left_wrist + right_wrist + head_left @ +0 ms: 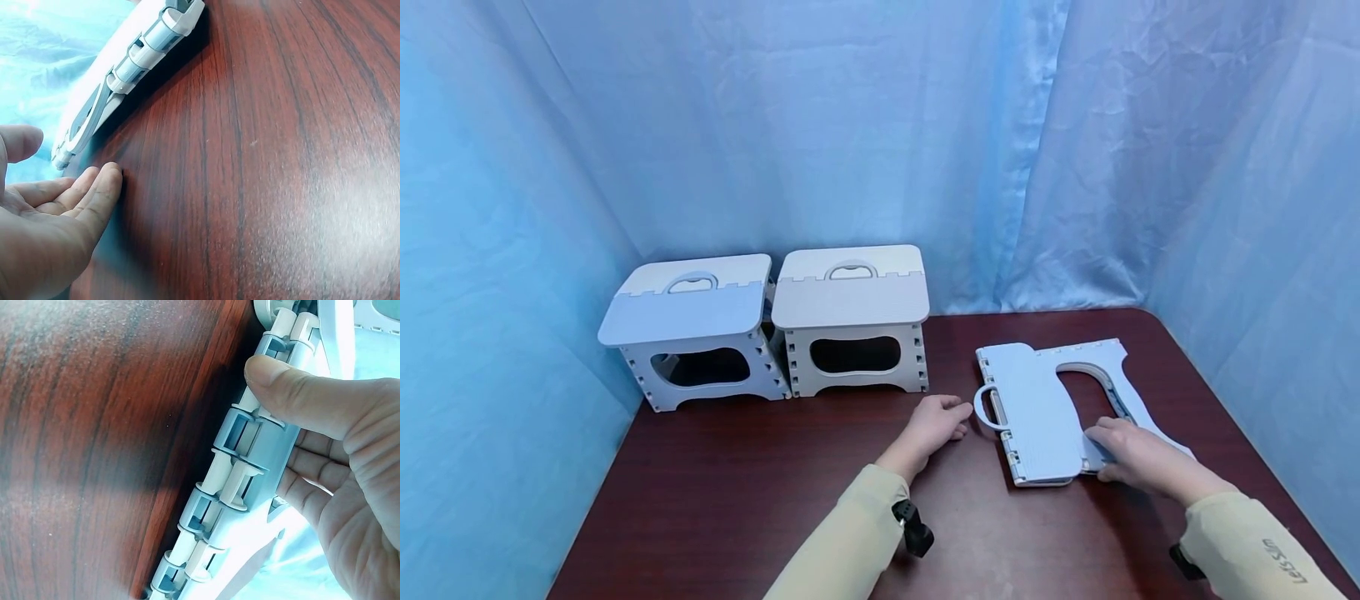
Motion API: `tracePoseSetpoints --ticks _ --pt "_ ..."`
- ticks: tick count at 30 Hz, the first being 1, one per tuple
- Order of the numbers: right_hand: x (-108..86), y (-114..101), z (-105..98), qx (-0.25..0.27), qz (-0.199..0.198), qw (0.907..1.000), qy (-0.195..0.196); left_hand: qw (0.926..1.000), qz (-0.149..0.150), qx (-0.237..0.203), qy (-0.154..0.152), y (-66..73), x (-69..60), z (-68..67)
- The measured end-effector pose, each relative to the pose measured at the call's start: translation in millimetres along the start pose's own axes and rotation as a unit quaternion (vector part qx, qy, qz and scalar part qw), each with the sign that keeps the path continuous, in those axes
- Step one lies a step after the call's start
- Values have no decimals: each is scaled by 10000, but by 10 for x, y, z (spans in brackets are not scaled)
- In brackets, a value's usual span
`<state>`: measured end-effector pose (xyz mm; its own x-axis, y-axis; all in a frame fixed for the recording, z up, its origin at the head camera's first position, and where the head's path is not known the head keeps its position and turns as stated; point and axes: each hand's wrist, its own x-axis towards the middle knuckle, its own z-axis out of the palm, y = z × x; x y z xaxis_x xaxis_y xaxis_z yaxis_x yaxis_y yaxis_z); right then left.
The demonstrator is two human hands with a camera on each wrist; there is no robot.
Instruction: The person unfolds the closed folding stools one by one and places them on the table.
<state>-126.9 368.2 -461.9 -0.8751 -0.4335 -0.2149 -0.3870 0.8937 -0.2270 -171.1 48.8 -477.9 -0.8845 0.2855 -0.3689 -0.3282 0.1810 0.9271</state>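
Note:
A white folding stool (1040, 408) lies folded flat on the right half of the table, its loop handle (991, 407) sticking out to the left. My right hand (1138, 454) grips the stool's near side. In the right wrist view the thumb (269, 372) lies on the hinged edge (231, 462), with the fingers curled on the other side. Just left of the handle is my left hand (931, 429), its fingers extended and holding nothing. The left wrist view shows a small gap between those fingers (100, 194) and the handle (84, 122).
Two unfolded white stools stand side by side at the back left, a left one (688, 317) and a right one (850, 300). Blue curtains (850, 125) hang behind and on both sides of the dark red wooden table (737, 492).

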Motion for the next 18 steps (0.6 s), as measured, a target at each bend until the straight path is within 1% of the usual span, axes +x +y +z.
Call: tracePoseSetpoints --ticks 6,10,13,18 --pt "-1 3 18 1 71 10000 -54 9974 -67 -707 -113 -28 34 53" --pt "0 8 20 16 26 10000 -52 9948 -147 -991 -156 -29 54 98" --pt "-2 5 17 20 -18 10000 -27 9932 -213 -1126 -200 -26 67 126" --pt "-3 -7 16 4 -36 10000 21 9866 -383 -1557 -305 -34 101 145"
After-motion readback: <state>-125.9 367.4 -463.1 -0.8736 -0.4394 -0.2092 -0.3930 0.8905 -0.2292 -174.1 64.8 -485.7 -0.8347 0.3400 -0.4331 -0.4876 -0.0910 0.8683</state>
